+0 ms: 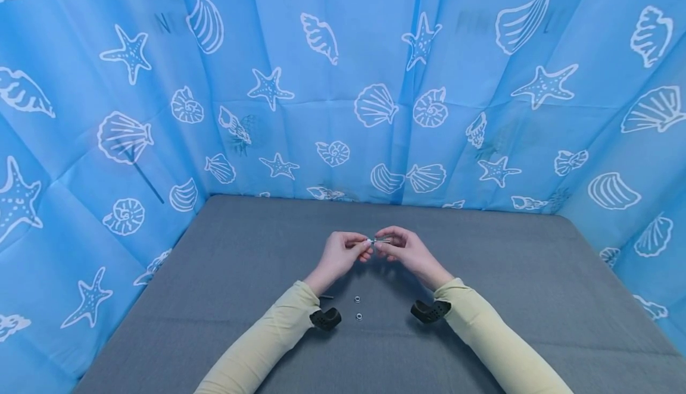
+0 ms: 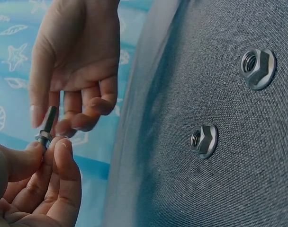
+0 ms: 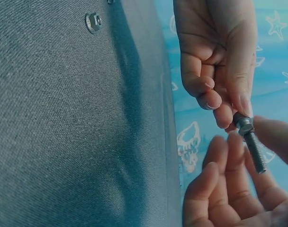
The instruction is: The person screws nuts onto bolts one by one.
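My left hand [image 1: 341, 251] pinches a metal bolt [image 3: 256, 153] at its head end, between thumb and fingertips. A flange nut [image 2: 44, 135] sits on the bolt near those fingertips, and the threaded shank sticks out past it toward the other hand. My right hand [image 1: 402, 248] is at the threaded end, its thumb and relaxed fingers spread on either side of the shank. In the right wrist view the right thumb [image 3: 276, 135] lies close beside the nut; firm contact is not plain. Two loose flange nuts, one nearer [image 1: 359, 316] and one farther [image 1: 357, 299], lie on the table.
A grey cloth-covered table [image 1: 482, 263] spreads under both hands. Next to the left sleeve lies a thin dark rod [image 1: 327, 297], partly hidden. Black wrist-worn devices [image 1: 325, 319] hang below both sleeves. Blue curtains [image 1: 343, 84] with shell prints stand behind and at both sides.
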`<state>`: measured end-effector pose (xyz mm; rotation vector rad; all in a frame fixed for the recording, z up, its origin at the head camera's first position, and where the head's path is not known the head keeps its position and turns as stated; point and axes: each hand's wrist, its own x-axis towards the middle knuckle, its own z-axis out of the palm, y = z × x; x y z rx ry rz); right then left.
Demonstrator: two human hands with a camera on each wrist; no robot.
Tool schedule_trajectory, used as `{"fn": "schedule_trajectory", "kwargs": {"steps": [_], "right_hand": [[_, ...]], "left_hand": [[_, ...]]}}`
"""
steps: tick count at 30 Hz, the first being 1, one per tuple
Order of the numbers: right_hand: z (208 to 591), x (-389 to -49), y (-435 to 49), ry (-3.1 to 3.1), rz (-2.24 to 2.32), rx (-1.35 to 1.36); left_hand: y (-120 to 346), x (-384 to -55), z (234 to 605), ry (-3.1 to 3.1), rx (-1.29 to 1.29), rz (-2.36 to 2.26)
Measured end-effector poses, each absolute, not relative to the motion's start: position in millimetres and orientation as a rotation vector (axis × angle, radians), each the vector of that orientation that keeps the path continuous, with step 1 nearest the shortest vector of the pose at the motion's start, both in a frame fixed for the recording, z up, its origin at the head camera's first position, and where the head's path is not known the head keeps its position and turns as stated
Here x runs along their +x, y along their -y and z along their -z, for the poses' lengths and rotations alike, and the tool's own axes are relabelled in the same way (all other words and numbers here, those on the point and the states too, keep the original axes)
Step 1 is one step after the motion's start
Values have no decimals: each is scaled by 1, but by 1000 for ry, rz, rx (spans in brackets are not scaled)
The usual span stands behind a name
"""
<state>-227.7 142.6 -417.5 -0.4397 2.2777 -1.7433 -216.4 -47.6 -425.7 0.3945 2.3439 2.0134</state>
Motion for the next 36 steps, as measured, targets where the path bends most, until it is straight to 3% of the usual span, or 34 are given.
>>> {"fn": "schedule_trajectory", "kwargs": {"steps": [36], "right_hand": [[416, -227, -142, -2297, 1767, -401]], "left_hand": [[46, -215, 425, -2347, 361, -1988]]}}
